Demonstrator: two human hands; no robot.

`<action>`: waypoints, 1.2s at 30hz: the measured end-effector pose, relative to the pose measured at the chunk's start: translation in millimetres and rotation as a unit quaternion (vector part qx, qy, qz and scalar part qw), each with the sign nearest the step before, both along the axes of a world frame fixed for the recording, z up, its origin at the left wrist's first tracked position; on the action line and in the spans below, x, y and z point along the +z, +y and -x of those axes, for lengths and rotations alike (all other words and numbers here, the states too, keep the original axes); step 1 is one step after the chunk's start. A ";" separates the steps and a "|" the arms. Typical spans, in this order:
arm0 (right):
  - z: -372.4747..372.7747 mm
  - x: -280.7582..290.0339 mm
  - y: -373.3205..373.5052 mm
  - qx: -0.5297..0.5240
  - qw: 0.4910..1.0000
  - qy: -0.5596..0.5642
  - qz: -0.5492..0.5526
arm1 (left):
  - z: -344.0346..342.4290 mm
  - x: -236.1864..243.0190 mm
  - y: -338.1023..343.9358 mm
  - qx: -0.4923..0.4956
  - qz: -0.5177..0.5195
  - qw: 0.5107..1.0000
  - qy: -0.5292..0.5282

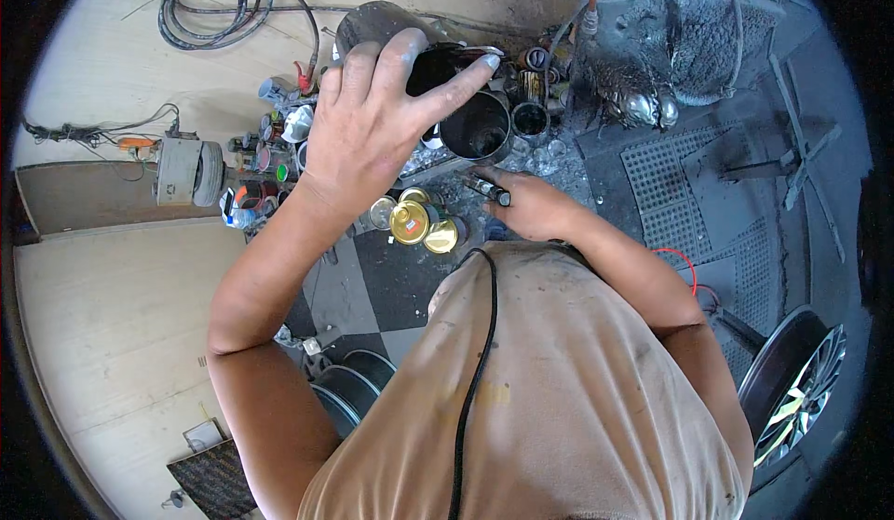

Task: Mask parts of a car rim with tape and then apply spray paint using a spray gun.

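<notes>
My left hand (368,101) is closed over a large dark can (377,25), its fingers across the top and its thumb stretched along the rim. The can is tilted, its dark mouth facing an open dark cup (476,127) just below. Whether anything flows between them cannot be made out. My right hand (533,205), low and close to my body, is wrapped round a short dark tool (491,189) with a round end and bright metal parts. The tool's kind is unclear, and the cup stands just beyond it. Left of this hand are gold-lidded tins (410,222).
Small paint pots (270,157) crowd the bench to the left, and a smaller dark can (530,121) stands right of the cup. Coiled hose (216,8) hangs on the far wall. A wheel rim (792,399) is at the lower right, metal drums (349,390) at the lower left.
</notes>
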State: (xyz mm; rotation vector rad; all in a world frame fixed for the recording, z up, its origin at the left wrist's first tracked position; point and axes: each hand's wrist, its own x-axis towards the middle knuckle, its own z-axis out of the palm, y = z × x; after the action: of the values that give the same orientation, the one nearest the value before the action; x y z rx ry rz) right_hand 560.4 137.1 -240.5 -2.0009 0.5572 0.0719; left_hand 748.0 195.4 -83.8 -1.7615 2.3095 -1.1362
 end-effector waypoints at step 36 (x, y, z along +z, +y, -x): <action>42.9 -101.0 -32.1 -0.179 0.982 0.007 0.060 | -158.7 -156.3 -70.2 0.187 -0.088 0.894 0.398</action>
State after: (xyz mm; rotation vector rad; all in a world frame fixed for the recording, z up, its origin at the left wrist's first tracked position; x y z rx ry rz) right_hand 517.5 105.0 -341.6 -1.9869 0.9402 -0.1713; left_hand 906.7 125.3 -240.1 -2.7769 2.0891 -0.1176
